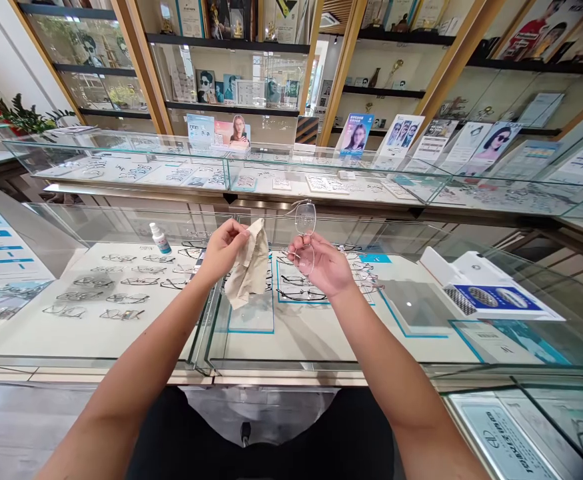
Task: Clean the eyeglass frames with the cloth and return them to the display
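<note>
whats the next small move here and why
Probably bring the cloth in the left hand across to the upper lens of the glasses. The right hand holds them upright, and cloth and lens are apart.

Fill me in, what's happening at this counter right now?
A person stands at a glass display counter in an eyewear shop. The right hand holds a pair of glasses upright by the frame, while the left hand pinches a beige cloth beside it. A small spray bottle stands on the counter to the left.
</note>
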Motion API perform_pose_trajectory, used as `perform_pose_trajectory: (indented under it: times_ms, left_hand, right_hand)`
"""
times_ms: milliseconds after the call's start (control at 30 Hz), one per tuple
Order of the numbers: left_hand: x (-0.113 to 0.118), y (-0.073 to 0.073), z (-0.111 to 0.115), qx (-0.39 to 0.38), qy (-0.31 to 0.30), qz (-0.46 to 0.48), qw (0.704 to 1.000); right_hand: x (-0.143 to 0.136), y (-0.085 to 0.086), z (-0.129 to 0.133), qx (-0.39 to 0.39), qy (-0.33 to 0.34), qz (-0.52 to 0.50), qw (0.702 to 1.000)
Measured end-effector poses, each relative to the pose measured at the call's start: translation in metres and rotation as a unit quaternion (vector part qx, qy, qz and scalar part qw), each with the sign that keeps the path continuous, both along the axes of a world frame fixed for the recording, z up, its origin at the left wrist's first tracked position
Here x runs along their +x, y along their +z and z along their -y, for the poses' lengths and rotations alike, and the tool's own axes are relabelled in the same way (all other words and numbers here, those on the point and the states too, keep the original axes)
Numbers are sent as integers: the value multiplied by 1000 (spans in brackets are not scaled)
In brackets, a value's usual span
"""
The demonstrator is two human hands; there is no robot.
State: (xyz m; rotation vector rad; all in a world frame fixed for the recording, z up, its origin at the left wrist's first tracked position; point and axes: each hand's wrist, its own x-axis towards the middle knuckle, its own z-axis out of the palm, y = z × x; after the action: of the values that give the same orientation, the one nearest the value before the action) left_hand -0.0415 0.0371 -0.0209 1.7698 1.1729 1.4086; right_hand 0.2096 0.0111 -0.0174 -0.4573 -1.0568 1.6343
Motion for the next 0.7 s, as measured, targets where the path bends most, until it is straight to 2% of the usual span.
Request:
perform_pose_trajectory:
  times_ms: [100, 200, 400, 700]
  left_hand:
    - [10, 5, 12, -10, -97, 117, 988]
    - [16, 7, 23, -32, -145, 136, 980]
    - [20, 9, 30, -53, -177, 129, 974]
    - [20, 8, 31, -39, -202, 136, 969]
  right_hand:
    - [-3, -2, 0, 3, 15, -1, 1000]
    - [-6, -3, 1, 1, 32, 0, 999]
    - [-9, -5, 1, 0, 30, 30, 999]
    - [-9, -5, 1, 4, 17, 29, 999]
